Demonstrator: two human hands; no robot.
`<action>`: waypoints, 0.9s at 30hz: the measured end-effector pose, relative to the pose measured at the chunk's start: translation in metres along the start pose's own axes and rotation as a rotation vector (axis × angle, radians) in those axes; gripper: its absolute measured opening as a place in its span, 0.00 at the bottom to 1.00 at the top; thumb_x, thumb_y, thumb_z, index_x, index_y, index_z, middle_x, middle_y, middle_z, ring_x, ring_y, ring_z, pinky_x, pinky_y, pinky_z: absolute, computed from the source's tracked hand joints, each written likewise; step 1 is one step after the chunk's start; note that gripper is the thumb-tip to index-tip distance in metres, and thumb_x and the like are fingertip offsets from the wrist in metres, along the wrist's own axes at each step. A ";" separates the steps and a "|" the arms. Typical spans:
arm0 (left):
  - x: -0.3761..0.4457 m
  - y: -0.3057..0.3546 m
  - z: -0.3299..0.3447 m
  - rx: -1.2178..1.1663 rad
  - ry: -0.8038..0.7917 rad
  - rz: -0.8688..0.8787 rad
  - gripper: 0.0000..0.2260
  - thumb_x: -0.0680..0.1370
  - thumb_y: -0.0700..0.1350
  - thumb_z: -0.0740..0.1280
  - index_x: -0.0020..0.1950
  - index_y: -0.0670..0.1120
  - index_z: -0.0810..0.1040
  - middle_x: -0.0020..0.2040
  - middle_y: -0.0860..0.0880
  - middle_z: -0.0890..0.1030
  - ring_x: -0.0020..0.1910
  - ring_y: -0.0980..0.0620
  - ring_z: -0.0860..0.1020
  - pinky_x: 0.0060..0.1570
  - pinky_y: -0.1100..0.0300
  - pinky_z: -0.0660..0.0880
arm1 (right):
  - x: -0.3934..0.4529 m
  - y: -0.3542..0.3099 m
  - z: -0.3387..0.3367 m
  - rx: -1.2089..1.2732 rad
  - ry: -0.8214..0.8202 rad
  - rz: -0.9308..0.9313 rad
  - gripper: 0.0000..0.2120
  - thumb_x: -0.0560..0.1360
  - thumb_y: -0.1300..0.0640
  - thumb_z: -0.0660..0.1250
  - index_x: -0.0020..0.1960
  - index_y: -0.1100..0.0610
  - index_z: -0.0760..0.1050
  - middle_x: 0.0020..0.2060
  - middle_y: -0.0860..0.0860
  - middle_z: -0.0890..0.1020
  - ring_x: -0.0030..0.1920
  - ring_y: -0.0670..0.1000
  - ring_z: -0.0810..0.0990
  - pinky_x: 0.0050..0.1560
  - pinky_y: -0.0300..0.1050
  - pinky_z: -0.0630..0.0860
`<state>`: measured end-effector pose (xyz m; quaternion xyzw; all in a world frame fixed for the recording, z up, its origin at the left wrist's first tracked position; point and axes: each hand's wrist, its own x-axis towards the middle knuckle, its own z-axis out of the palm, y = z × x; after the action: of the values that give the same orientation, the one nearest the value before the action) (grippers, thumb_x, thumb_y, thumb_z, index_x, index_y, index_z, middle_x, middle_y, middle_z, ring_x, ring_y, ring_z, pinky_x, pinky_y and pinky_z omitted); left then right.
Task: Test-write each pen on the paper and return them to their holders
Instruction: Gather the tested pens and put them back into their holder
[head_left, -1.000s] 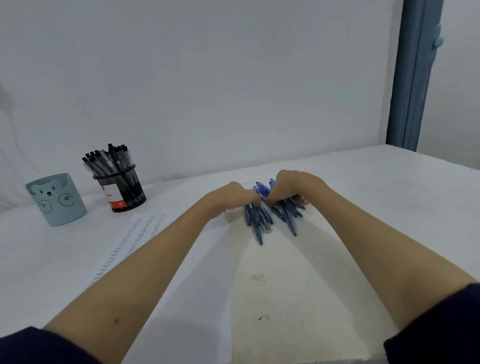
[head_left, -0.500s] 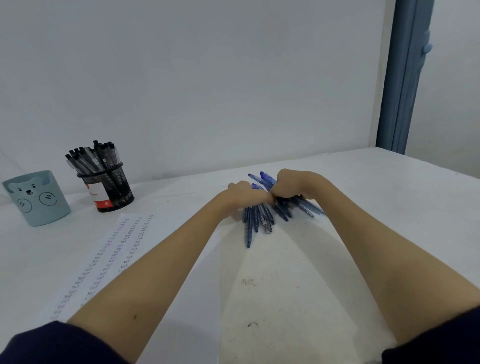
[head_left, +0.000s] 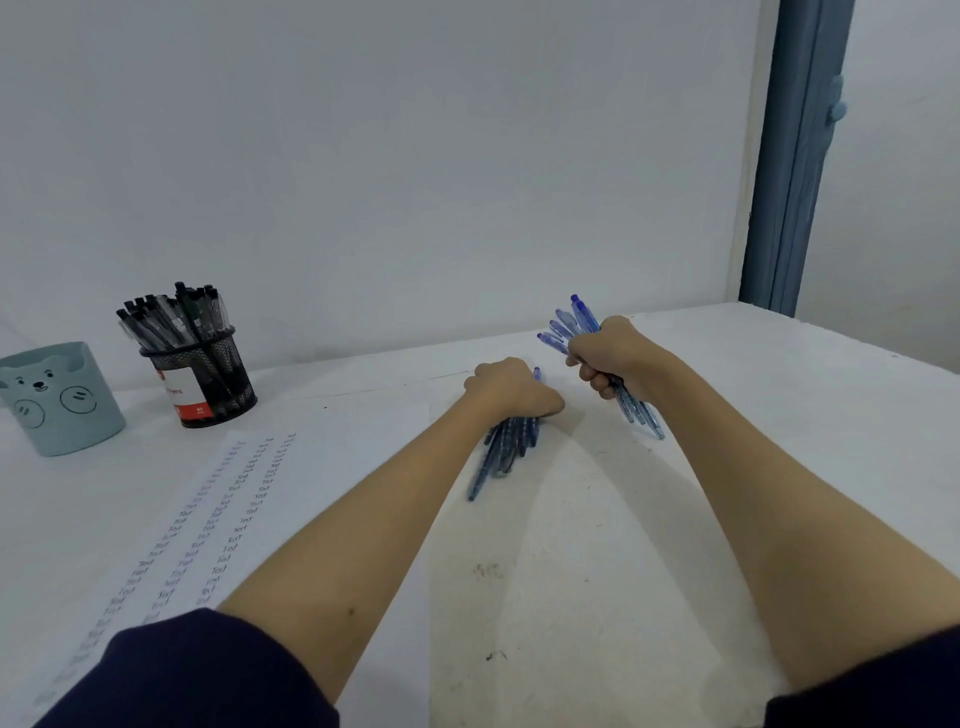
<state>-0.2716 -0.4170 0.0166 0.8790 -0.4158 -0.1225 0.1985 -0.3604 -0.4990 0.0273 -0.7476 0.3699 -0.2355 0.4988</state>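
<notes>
Right hand (head_left: 615, 358) now has its grip wrapped round a bundle of blue pens (head_left: 631, 402), lifted clear and moved right of where both hands sat together over one pile half a second ago; left hand (head_left: 511, 389) curls down on the remaining blue pens (head_left: 501, 452) lying on the bench (head_left: 779, 415). Pile is split, so gathering is under way. Judged: blue pens head to the blue bear holder (head_left: 60, 400) far left, beside the mesh holder (head_left: 200, 379) of black pens; written paper (head_left: 208, 514) lies near left
</notes>
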 end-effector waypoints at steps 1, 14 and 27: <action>-0.001 0.000 0.000 0.025 0.000 0.006 0.11 0.73 0.44 0.64 0.36 0.45 0.63 0.37 0.48 0.67 0.44 0.48 0.68 0.31 0.61 0.60 | 0.001 0.000 0.001 0.031 0.000 -0.018 0.11 0.78 0.56 0.63 0.41 0.62 0.69 0.27 0.53 0.66 0.24 0.48 0.61 0.25 0.38 0.60; -0.012 -0.008 0.012 0.166 0.105 0.172 0.07 0.78 0.42 0.62 0.41 0.41 0.68 0.38 0.47 0.69 0.38 0.49 0.69 0.31 0.61 0.62 | -0.003 -0.015 0.013 0.502 0.175 -0.317 0.12 0.77 0.55 0.66 0.38 0.56 0.66 0.24 0.51 0.67 0.20 0.47 0.65 0.23 0.37 0.67; -0.023 -0.027 -0.037 -0.488 0.705 0.456 0.03 0.81 0.42 0.56 0.50 0.43 0.64 0.33 0.49 0.69 0.26 0.55 0.67 0.27 0.60 0.66 | -0.007 -0.019 0.025 0.641 0.312 -0.337 0.11 0.75 0.60 0.67 0.38 0.57 0.66 0.26 0.52 0.65 0.21 0.47 0.63 0.22 0.37 0.66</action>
<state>-0.2539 -0.3745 0.0384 0.6814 -0.4642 0.1355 0.5495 -0.3403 -0.4745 0.0353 -0.5596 0.2210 -0.5284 0.5990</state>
